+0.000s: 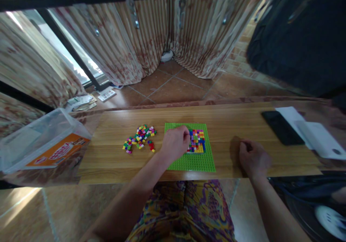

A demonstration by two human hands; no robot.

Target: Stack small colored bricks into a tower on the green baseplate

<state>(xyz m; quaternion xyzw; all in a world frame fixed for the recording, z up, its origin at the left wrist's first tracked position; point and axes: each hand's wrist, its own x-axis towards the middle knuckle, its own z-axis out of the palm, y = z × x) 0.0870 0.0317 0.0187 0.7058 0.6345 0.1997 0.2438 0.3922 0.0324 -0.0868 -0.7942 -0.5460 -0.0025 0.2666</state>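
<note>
A green studded baseplate (191, 163) lies flat on the wooden table in front of me. Small bricks of many colours form a packed mosaic (198, 141) on its middle. My left hand (175, 141) is over the left part of the mosaic, covering some of it, with thumb and fingertips pinched together. Whatever the pinch holds is too small or hidden to make out. To the right of the baseplate, my right hand (254, 158) rests on the table, fingers curled in a loose fist with nothing showing in it. A pile of loose toy bricks (142, 134) is spread left of the baseplate.
A clear plastic box (45, 141) with an orange label stands at the left end of the wooden table (108, 166). Over on the right lie a black phone (282, 127) and a white object (323, 139). Curtains hang beyond the table.
</note>
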